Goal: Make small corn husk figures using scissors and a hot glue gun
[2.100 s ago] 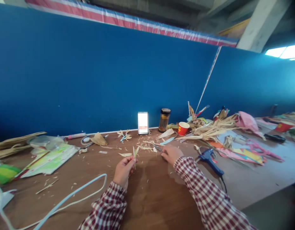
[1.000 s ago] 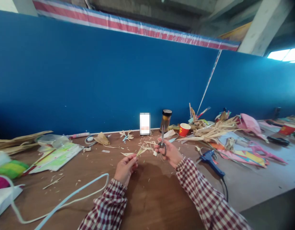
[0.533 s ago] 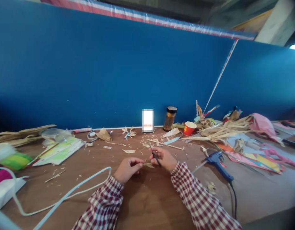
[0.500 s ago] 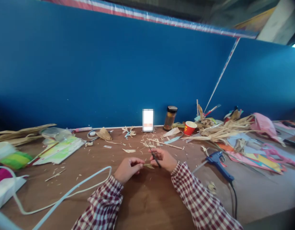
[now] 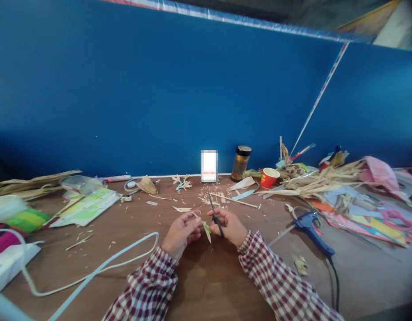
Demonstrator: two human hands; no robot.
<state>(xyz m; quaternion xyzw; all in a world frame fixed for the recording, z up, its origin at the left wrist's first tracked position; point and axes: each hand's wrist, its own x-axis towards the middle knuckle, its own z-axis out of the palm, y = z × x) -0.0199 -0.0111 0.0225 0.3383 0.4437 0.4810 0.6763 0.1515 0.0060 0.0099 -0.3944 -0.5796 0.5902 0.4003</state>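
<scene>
My left hand (image 5: 181, 232) is closed in a pinch on a small pale strip of dried husk (image 5: 206, 229) that points down to the right. My right hand (image 5: 230, 225) is closed round small dark scissors (image 5: 215, 215), whose blades point up and away from me. The two hands are close together above the brown table (image 5: 206, 276), with the husk strip between them. Both sleeves are red and white check.
A blue glue gun (image 5: 313, 225) with a black cord lies to the right. A red paper cup (image 5: 269, 177), a dark jar (image 5: 241, 162) and a heap of dried husks (image 5: 319, 180) stand at the back right. A pale blue cord (image 5: 102, 267) loops at left beside printed paper (image 5: 83, 207).
My right hand lifted the scissors off the table and brought them in beside the husk strip. The strip now hangs down to the right. The camera has tilted down a little.
</scene>
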